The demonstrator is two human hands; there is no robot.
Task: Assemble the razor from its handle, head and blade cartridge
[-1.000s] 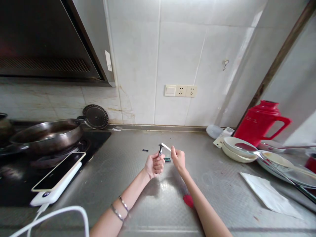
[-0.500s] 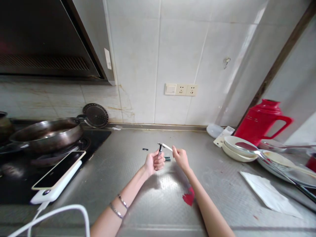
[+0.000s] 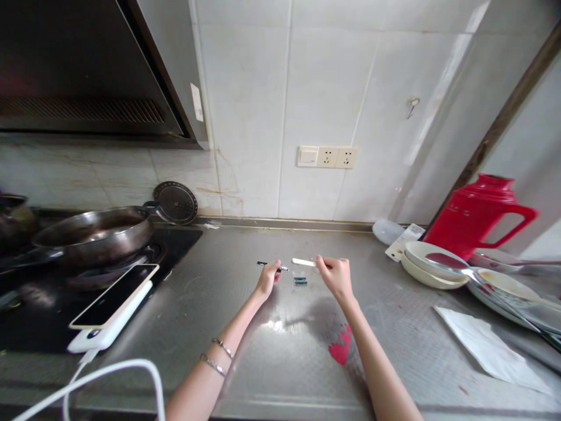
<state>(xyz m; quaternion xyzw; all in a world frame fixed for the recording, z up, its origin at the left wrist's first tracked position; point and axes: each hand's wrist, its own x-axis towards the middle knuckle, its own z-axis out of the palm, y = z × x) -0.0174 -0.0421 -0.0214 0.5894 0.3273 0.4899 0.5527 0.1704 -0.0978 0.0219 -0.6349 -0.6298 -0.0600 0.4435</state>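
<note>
My left hand (image 3: 266, 284) is closed around a slim black-and-silver piece (image 3: 284, 269), pen-like in shape, whose end pokes out to the right of the fingers; the rest is hidden. A short black piece (image 3: 262, 263) shows just behind that hand, apparently on the counter. My right hand (image 3: 335, 275) is closed on one end of a slim white stick (image 3: 303, 262), which points left toward the other hand without touching it. On the counter between the hands lie small dark-green cylinders (image 3: 300, 281), side by side, too small to identify.
On the left, a steel pan (image 3: 94, 237) stands on the black stove (image 3: 39, 304), with a phone (image 3: 114, 295) on a white power bank (image 3: 111, 327) and its cable nearby. On the right are stacked bowls (image 3: 432, 269), a red thermos jug (image 3: 475, 216) and a white napkin (image 3: 491, 351).
My hands have moved apart and lower. The black-and-silver piece has tipped from upright to nearly level, and the white stick has come away from it. The view has shifted slightly left.
</note>
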